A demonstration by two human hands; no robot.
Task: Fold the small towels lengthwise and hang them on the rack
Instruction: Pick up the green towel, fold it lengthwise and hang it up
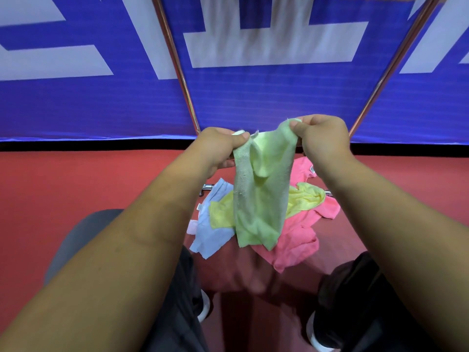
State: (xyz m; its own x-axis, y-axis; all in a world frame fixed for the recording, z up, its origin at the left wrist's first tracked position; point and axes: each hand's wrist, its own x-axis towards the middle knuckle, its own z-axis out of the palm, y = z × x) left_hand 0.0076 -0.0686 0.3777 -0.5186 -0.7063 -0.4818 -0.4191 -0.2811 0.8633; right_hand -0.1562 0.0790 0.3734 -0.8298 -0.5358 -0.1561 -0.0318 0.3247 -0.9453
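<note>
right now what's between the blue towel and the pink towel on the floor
Head view: a yellow towel lies between them, partly hidden by the green towel that the left hand and right hand hold up.

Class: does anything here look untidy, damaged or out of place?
The pink towel, yellow towel and blue towel lie crumpled, overlapping, on the red floor. The green towel, pinched by the left hand and right hand, hangs bunched, with a greyish, rough strip down its left edge.

Light green towel point(258, 199); pink point(294, 245), yellow point(304, 196), pale blue point(215, 229) towels; red floor point(76, 179); blue-and-white banner point(253, 97).
</note>
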